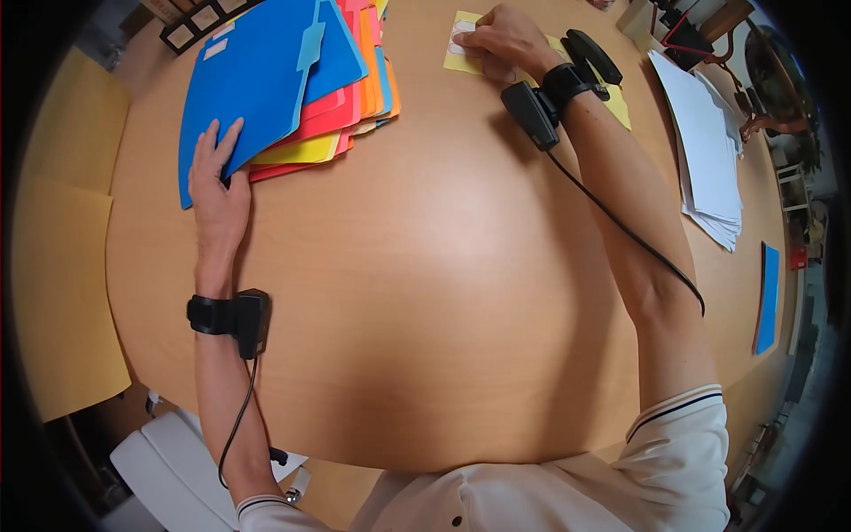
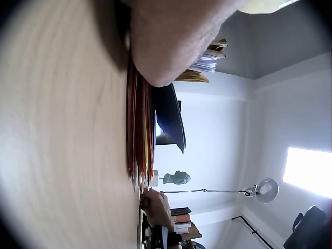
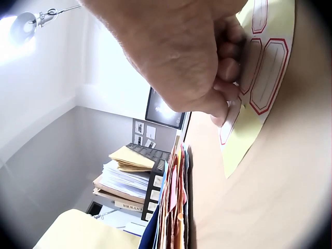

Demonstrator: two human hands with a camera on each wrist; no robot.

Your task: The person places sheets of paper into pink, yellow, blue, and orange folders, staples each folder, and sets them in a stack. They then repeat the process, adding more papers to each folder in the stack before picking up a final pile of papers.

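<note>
My left hand (image 1: pixel 218 191) rests with outstretched fingers on the near left corner of a blue tabbed folder (image 1: pixel 248 80). That folder lies atop a fanned pile of red, yellow and orange folders (image 1: pixel 310 142); in the left wrist view its blue cover (image 2: pixel 168 114) tilts up off the pile. Farther right, my right hand (image 1: pixel 510 43) bends over a yellow-backed sheet of labels (image 1: pixel 452 60). The labels are white with red borders. In the right wrist view, thumb and index finger pinch at the edge of one label (image 3: pixel 230 127), the other fingers curled.
Beside the right wrist lies a black curved object (image 1: pixel 594 55) over yellow paper (image 1: pixel 618 111). A stack of white paper (image 1: pixel 705 151) and a blue flat item (image 1: pixel 767 301) line the right edge. At the back left stands a black organizer (image 1: pixel 199 27). Cables trail from both wrist cameras.
</note>
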